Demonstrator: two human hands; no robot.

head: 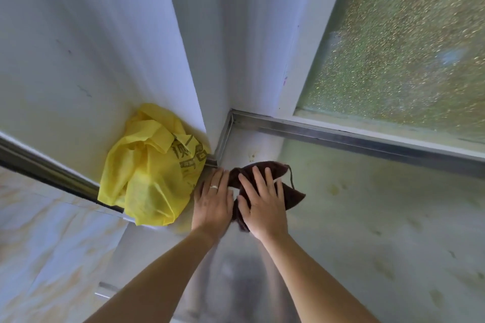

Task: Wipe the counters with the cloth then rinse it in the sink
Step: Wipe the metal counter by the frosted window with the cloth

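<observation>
Wiping step in hand, rinse not yet started. Dark brown cloth [265, 186] lies bunched on the pale table [367, 217], in the corner where the white wall pillar [183, 60] meets the metal window rail [341, 136]. Right hand [262, 204] lies flat on top of the cloth, fingers [258, 178] straight and slightly spread, pressing down, not curled round it. Left hand [212, 199] lies just beside it, palm down, fingers straight and close together, tips at the cloth's left edge and near the corner of the rail; a ring [214, 187] shows on one finger. Can't tell whether the left hand pins the cloth or only rests on the table.

Yellow plastic bag [152, 168] sits crumpled against the wall, touching or nearly touching the left hand's outer side. Frosted window pane [406, 47] above the rail. Loose thread or loop [290, 176] hangs off the cloth's far end.

Table to the right shows yellowish and greenish smudges [336, 187], so judged: wiping far from done, only the corner is being worked. Next move likely calls for dragging the cloth out of the corner and across the stained stretch to the right, keeping flat pressure; the bag may need shifting to reach under it. Sink not in view, so rinsing needs a turn away from here. Risk: the bunched cloth covers little area, and spreading it would help.
</observation>
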